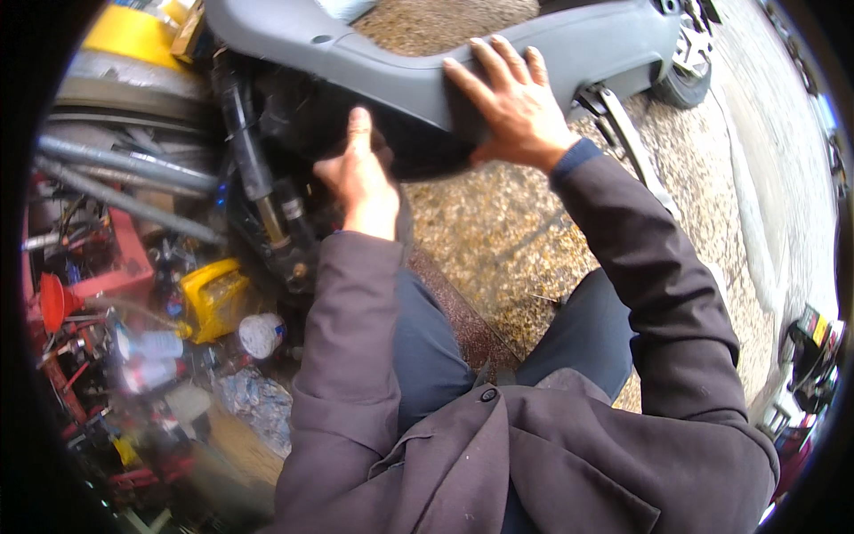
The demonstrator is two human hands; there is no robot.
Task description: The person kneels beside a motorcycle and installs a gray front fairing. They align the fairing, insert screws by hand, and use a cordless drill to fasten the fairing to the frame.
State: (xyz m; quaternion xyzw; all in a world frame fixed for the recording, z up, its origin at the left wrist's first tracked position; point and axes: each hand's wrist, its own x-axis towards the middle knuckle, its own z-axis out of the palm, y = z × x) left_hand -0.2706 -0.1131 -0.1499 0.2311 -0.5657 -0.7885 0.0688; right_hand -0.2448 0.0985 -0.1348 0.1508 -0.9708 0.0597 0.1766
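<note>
A long grey plastic body panel (391,80) of what looks like a scooter crosses the top of the view, with a black lower part (427,147) beneath it. My right hand (516,111) lies over the panel's near side, fingers spread on the grey surface and thumb down by the lower edge. Against the dark underside, my left hand (360,182) points its thumb upward. Its other fingers look bent but are mostly hidden and blurred. Just left of that hand stands a dark fork leg or shock absorber (253,151).
A wheel (685,84) and a metal lever-like bar (627,142) are at the right. On the left are metal pipes (124,160), a red tray (120,254), a red funnel (58,301), a yellow container (216,298) and crumpled plastic (258,405). Pebbled ground (498,240) lies below the panel.
</note>
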